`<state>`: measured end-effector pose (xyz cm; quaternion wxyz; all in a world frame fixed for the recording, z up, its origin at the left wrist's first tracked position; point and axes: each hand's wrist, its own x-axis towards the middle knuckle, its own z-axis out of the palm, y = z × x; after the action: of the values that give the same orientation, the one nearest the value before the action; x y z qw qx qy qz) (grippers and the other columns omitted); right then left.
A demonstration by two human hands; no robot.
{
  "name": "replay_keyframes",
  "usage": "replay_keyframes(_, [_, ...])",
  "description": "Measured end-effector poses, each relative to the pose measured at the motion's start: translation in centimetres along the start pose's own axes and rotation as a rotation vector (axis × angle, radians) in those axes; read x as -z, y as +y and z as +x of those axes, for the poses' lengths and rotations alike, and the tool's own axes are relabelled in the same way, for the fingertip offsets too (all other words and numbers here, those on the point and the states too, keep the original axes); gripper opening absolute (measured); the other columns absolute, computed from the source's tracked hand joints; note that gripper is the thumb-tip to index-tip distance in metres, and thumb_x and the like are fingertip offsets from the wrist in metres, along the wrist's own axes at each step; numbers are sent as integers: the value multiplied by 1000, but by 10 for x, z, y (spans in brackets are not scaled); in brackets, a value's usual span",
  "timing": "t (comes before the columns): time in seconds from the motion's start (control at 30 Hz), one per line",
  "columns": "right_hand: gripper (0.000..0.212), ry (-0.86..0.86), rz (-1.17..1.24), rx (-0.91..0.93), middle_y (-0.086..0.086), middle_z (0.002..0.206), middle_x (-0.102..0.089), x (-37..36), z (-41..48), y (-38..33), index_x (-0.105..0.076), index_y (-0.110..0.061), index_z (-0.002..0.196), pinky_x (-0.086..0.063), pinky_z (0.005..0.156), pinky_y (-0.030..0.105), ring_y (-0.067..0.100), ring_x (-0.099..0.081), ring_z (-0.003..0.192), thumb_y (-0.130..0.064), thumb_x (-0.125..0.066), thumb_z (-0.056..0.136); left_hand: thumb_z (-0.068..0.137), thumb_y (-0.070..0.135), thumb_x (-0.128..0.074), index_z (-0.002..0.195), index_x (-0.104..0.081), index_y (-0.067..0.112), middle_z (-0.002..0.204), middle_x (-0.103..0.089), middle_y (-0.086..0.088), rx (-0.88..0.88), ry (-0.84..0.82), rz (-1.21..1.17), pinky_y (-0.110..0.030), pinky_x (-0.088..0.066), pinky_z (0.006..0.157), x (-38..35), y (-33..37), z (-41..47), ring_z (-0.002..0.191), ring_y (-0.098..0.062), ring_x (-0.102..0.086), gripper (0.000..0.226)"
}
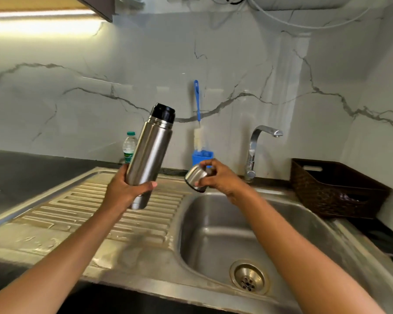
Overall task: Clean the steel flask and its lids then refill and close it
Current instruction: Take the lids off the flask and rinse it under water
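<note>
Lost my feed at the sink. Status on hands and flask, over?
Left hand grips steel flask, tilted, black inner lid on. Right hand holds steel cap, off the flask. Nothing blocking the sink basin.

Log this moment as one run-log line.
left hand: grips steel flask, tilted, black inner lid on | right hand: pinches steel cap, off flask | place: over sink

Left hand (pixel 127 189) and right hand (pixel 220 180), both bare, on slender forearms uncovered as far as the view's lower edge. Short, pale nails visible on both thumbs. Finer detail softened by blur.
</note>
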<state>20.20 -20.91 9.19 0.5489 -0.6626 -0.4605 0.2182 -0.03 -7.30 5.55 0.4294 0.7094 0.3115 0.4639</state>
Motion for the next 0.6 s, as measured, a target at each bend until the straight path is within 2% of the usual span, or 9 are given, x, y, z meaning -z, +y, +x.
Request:
replay_keyframes(0.07, [59,-64,-68,24,0,95,-55,-29,14,3,-54,-15,121,-47,77,22,12,-54,85,1,-77,69,41,45,-87,116,-51,26,102,-64,-1,25,42,-2,-40,-54,82,23,-9,1,89,-22,-64,86])
replay_keyframes(0.17, [62,-164,-272,43,2,113,-55,-69,30,9,-52,-19,124,-46,88,29,19,-55,103,-8,-79,69,39,42,-85,112,-50,26,97,-63,3,70,100,-49,-43,-54,81,44,-25,2,90,-24,-64,82])
replay_keyframes(0.27, [65,-221,-352,37,6,125,-55,-100,38,11,-48,-15,129,-46,95,34,22,-54,111,-9,-77,71,54,29,-90,114,-51,24,103,-64,-6,89,154,-89,-46,-53,88,51,-40,6,93,-28,-63,72])
replay_keyframes(0.33, [64,-247,-409,41,7,127,-55,-114,43,14,-47,-13,130,-45,93,32,23,-53,112,-10,-76,73,65,19,-85,117,-51,22,106,-63,-7,97,183,-109,-46,-52,89,55,-48,10,96,-29,-62,63])
replay_keyframes(0.5, [64,-276,-474,-7,7,130,-53,-128,49,28,-45,-15,131,-41,85,24,19,-51,110,-11,-75,75,67,22,-84,125,-50,19,109,-62,-7,95,202,-111,-45,-52,86,56,-54,16,97,-29,-61,67])
replay_keyframes(0.6, [67,-287,-460,-10,8,132,-52,-131,46,37,-43,-16,134,-40,83,23,18,-51,108,-9,-74,75,68,21,-83,121,-49,22,107,-61,-4,74,184,-116,-42,-52,86,54,-51,14,96,-27,-61,62])
